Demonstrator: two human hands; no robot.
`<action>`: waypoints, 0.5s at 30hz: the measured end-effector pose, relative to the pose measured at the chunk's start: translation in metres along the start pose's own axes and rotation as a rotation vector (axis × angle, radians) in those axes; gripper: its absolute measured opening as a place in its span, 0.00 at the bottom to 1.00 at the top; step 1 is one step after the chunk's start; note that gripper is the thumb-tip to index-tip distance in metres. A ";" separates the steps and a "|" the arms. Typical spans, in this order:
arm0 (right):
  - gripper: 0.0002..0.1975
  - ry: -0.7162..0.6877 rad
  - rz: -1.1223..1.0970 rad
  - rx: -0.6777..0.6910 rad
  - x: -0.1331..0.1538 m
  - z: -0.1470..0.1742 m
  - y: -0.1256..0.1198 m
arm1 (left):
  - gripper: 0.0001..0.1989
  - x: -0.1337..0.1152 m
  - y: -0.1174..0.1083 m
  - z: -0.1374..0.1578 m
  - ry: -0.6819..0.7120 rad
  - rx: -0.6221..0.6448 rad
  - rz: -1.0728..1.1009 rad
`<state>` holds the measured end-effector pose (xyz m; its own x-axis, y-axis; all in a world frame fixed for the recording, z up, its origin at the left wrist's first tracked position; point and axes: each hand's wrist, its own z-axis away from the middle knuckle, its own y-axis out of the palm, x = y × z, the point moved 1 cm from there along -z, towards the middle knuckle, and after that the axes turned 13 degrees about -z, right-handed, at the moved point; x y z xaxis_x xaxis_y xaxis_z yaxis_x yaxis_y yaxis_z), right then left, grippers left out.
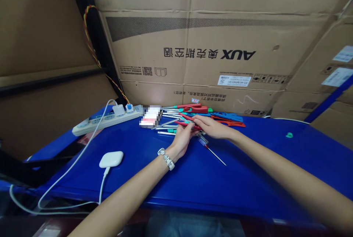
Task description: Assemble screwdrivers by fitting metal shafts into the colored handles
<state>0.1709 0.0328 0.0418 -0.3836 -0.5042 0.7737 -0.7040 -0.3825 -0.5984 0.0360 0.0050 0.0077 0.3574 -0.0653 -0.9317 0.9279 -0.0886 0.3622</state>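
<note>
My left hand (181, 140) wears a bracelet and is closed around a red lighter handle (180, 123), partly hidden by the fingers. Close against it on the right, my right hand (211, 126) pinches a slim red handle piece (185, 117) just above the first one. Both hands meet over the front of a pile of long-nosed lighters (194, 109), red and green with silver tubes. Under my right hand lies a screwdriver (203, 140) with a clear handle, its thin shaft pointing towards me and right. Blue handle parts (227, 116) and orange-red ones (231, 122) lie beyond my right wrist.
A phone (150, 116) lies left of the pile. Farther left are a power strip (106, 121) with chargers and a white earbud case (111, 159) on a cable. A small green piece (289, 134) is on the blue table (261, 163). Cardboard (171, 31) walls the back.
</note>
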 end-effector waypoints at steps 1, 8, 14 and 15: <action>0.17 -0.003 -0.007 0.014 0.001 0.000 -0.001 | 0.04 0.000 0.000 0.000 -0.007 0.000 -0.001; 0.14 -0.030 0.115 0.044 0.006 0.002 -0.003 | 0.04 -0.001 0.001 0.002 -0.025 0.005 -0.019; 0.14 0.011 0.146 0.118 0.013 0.002 -0.004 | 0.06 -0.006 0.002 0.009 -0.036 0.027 -0.090; 0.14 0.012 0.130 0.116 0.013 0.002 -0.004 | 0.06 -0.006 0.002 0.009 -0.028 0.030 -0.085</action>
<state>0.1698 0.0260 0.0542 -0.4748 -0.5461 0.6902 -0.5743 -0.4020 -0.7131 0.0346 -0.0037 0.0148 0.2745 -0.0837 -0.9579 0.9509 -0.1246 0.2834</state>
